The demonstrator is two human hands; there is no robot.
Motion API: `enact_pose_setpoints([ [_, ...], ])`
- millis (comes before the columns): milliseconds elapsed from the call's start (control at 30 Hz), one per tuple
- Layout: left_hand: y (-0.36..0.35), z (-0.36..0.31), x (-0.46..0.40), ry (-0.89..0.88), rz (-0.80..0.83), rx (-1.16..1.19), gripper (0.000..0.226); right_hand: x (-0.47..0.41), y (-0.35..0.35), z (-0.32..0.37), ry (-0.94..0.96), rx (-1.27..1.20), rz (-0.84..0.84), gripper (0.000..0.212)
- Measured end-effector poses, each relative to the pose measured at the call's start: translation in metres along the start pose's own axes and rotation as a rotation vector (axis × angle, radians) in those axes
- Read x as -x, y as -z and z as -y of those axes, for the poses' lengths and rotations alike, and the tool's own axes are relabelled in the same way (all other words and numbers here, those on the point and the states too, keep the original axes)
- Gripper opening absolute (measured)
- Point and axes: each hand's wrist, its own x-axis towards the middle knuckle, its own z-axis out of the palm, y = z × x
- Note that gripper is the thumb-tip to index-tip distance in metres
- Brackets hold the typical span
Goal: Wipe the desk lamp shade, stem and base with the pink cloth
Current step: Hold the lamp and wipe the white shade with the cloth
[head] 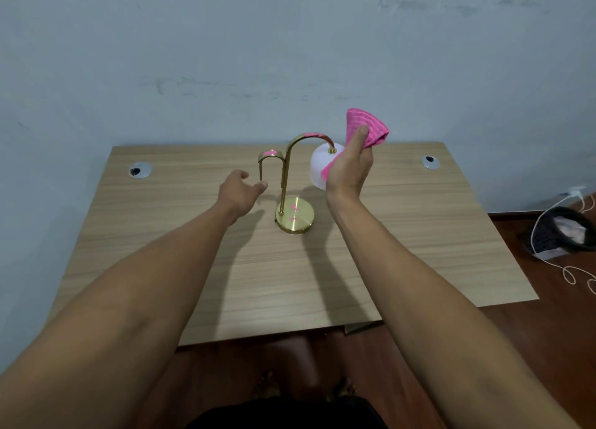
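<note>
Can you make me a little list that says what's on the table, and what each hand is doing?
table: wooden table against a bluish wall
lamp: gold stem, round gold base, white shade
right hand: holds the pink cloth beside the shade
left hand: open, empty, near the lamp's short curved arm
floor: dark basket and white cord at right

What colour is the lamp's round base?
Shiny gold, brass-like base, with pink reflections; head view shows it.

1 lamp (pixel 290 183), 1 pink cloth (pixel 366 125), 2 hands (pixel 240 190), 2 desk grommets (pixel 140 170), 1 basket (pixel 561 232).
</note>
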Motion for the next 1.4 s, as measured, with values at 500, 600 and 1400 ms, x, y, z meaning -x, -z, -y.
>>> enact_pose_setpoints([
  [500,-0.004,-0.017,-0.015,-0.225,-0.005,0.093,0.016,0.007,-0.013,-0.047,0.862,1.076,0.427,0.054],
  [600,-0.004,-0.017,-0.016,-0.229,-0.003,0.064,0.016,-0.002,-0.006,-0.052,1.065,1.191,0.509,0.052],
  [1400,0.000,-0.015,-0.014,-0.307,-0.014,-0.109,0.017,-0.005,0.028,-0.064,1.170,1.106,0.690,0.058],
])
